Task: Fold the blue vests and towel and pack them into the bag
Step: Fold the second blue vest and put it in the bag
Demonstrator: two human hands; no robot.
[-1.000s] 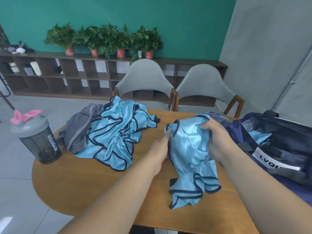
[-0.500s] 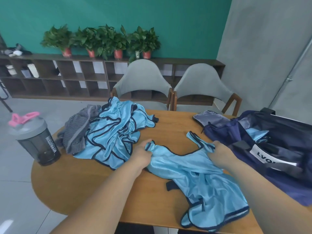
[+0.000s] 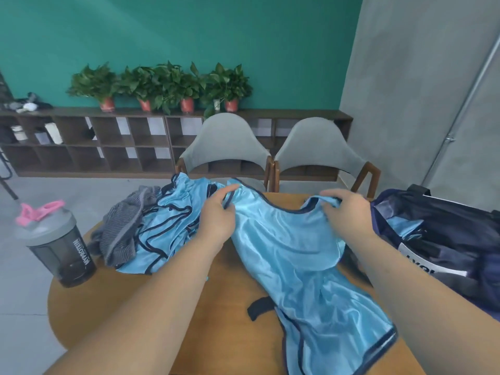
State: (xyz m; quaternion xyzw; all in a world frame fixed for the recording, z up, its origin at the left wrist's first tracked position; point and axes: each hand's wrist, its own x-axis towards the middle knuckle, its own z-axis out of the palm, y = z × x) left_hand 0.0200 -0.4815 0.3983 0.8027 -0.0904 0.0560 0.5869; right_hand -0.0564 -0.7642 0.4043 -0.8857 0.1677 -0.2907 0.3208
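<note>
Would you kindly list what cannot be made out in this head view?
- Bag contents: head view; cut by the right edge, covered by the right forearm.
- Bag label: lettering partly behind the forearm.
- Pile of vests: crumpled together, number unclear.
- Held vest: lower hem cut by the bottom edge.

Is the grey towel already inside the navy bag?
No, the grey towel lies on the table beside the heap of blue vests, apart from the navy bag.
</note>
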